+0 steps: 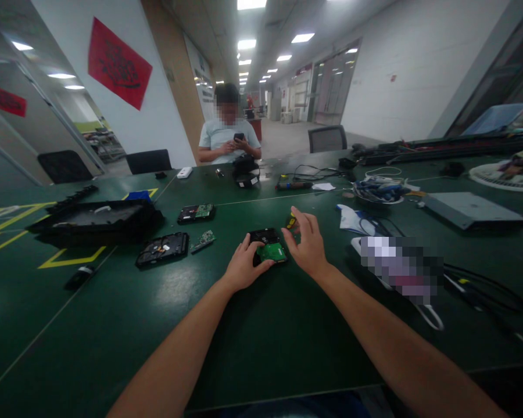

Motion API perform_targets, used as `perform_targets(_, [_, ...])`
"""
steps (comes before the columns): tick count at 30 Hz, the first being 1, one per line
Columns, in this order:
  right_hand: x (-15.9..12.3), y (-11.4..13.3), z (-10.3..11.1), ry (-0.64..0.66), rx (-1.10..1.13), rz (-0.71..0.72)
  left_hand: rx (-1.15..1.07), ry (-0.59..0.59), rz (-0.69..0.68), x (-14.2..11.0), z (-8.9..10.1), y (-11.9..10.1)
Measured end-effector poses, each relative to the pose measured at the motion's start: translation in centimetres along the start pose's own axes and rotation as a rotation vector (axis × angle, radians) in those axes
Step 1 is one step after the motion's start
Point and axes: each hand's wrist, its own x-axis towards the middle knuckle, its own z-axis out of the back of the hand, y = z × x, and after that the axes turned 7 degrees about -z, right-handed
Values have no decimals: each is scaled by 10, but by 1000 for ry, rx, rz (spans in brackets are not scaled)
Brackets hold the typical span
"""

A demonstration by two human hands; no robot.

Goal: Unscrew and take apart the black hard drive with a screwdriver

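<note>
A hard drive with a green circuit board [272, 252] lies on the green table in front of me. My left hand [246, 264] grips its left and near sides, thumb along the near edge. Just to the right, my right hand [307, 241] is raised with thumb and fingers around a small yellow-and-black tool [291, 220]. It looks like a screwdriver handle; its tip cannot be made out. Left of the drive lie a loose circuit board [203, 241], a black drive casing [163, 249] and another hard drive [196, 213].
A large black plastic housing [100, 220] stands at the left. To the right are a blurred-out white item [396, 267], black cables [488, 284], a grey metal box [475, 210] and a cable bundle [379, 188]. A person [229, 136] sits opposite, holding a phone.
</note>
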Motion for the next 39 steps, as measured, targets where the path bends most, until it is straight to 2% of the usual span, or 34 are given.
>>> perform_targets(39, [-1,1,0,12,34,-6,8,9,-10,0,-1,3])
